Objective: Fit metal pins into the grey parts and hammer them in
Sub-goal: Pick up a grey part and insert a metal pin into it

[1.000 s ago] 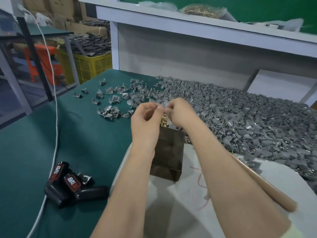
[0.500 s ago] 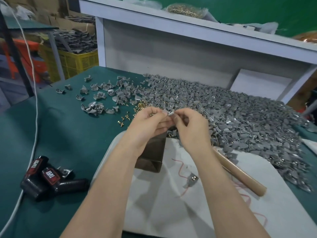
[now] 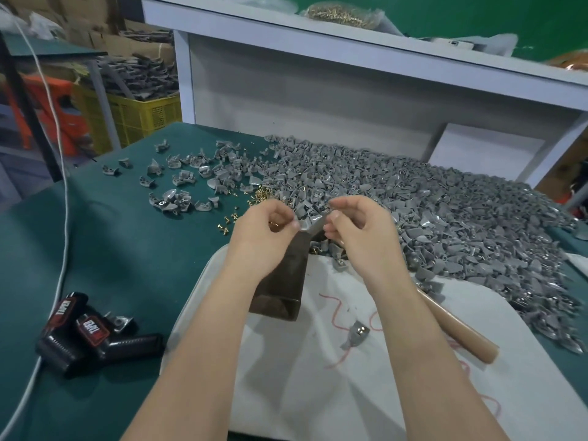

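**Head view.** A green-covered work table [image 3: 111,265] is shown, with a white cloth pad [image 3: 318,393] laid at its near centre. On the pad stands a dark brown rectangular block [image 3: 286,291], whose left side is hidden by the left wrist. A single grey part with two shiny pin heads [image 3: 356,334] lies on the pad to the block's right. A light wooden hammer handle [image 3: 461,335] lies further right, and its upper end is covered by the right forearm. The far right of the table is filled by a broad heap of grey parts [image 3: 445,218]. Loose brass-coloured pins [image 3: 227,222] are scattered just left of the hands. Two black devices with red labels [image 3: 95,338] lie at near left, beside a white cable [image 3: 66,198].

A small grey curved part [image 3: 310,222] is held above the top of the block. It is pinched between the curled fingertips of the left hand [image 3: 264,227] and the right hand [image 3: 359,230]. Its long axis runs roughly from one hand to the other, with a pale curved face turned upward. Which end is the narrower cannot be told.
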The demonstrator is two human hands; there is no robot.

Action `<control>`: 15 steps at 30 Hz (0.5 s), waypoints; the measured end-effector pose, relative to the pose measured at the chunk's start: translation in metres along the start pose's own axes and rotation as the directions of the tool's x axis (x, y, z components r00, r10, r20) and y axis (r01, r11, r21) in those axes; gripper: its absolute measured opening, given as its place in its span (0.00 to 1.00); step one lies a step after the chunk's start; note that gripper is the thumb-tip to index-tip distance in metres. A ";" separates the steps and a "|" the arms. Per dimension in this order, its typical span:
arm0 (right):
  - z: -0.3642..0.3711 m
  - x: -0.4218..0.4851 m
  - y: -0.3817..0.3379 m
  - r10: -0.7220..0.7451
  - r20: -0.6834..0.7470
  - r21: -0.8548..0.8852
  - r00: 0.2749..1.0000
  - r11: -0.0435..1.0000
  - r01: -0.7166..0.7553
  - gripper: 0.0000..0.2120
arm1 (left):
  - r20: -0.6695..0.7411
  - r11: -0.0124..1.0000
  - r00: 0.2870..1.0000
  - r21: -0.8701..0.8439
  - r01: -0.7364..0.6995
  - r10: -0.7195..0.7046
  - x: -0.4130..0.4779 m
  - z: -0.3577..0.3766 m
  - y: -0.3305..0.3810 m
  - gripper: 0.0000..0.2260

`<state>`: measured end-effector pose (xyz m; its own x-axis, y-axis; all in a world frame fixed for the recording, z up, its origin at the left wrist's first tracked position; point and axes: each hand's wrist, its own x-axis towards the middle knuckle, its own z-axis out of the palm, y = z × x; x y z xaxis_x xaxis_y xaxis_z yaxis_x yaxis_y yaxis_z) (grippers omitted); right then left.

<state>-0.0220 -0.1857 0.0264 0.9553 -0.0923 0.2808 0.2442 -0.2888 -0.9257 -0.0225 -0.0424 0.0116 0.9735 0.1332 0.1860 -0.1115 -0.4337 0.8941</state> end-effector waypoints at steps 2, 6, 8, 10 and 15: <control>0.001 0.000 0.001 0.009 0.036 -0.029 0.999 1.000 -0.008 0.10 | 0.004 0.973 1.000 0.229 -0.003 0.002 -0.001 0.001 -0.002 0.04; 0.011 -0.002 0.005 0.029 0.061 -0.026 0.998 0.999 -0.027 0.10 | 0.025 0.894 0.999 0.447 0.007 -0.020 -0.001 0.003 -0.005 0.03; 0.016 -0.001 0.011 0.003 0.055 -0.117 0.998 0.993 0.004 0.06 | 0.026 0.890 1.000 0.457 -0.001 -0.012 0.000 0.002 -0.006 0.03; 0.022 -0.002 0.018 -0.043 0.073 -0.268 0.996 0.961 0.061 0.03 | 0.036 0.888 0.999 0.459 -0.009 -0.008 0.001 0.002 -0.007 0.03; 0.031 -0.002 0.030 -0.084 0.086 -0.372 0.993 0.922 0.110 0.02 | 0.041 0.889 0.999 0.458 -0.020 0.002 0.001 0.001 -0.006 0.02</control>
<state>-0.0118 -0.1645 -0.0103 0.9424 0.0147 0.3342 0.2680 -0.6311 -0.7280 -0.0210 -0.0410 0.0064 0.9806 0.0960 0.1708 -0.0272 -0.7965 0.6041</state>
